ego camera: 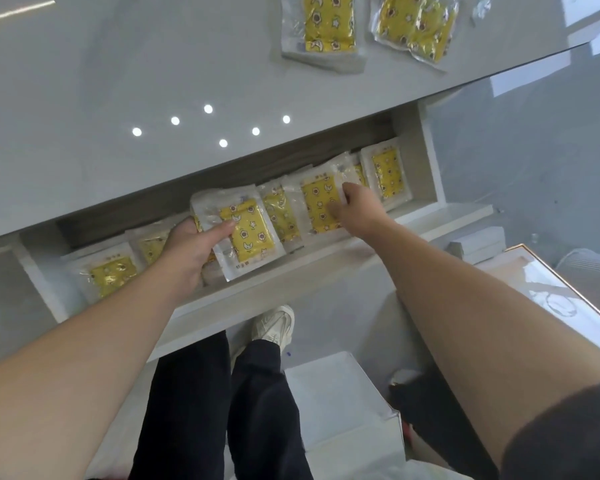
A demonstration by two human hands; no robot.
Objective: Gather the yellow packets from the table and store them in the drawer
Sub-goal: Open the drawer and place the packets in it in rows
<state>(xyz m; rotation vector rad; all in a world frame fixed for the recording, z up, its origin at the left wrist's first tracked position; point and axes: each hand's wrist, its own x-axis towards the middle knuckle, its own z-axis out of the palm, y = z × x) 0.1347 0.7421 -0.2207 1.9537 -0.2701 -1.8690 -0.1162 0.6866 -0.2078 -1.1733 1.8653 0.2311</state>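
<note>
The white drawer (291,271) stands pulled out under the glossy grey table (118,98). Several yellow packets in clear wrap lie in a row inside it. My left hand (187,251) grips one yellow packet (246,233) by its left edge, holding it tilted above the row. My right hand (355,204) rests with its fingers on another yellow packet (317,206) that leans in the drawer. On the table top, at the far edge of the view, lie one stack of yellow packets (328,26) and a second loose pile (416,27).
A white box (336,400) sits on the floor by my feet. To the right stands a white surface with a gold rim (568,296). A small crumpled clear wrapper (482,6) lies on the table at the back right.
</note>
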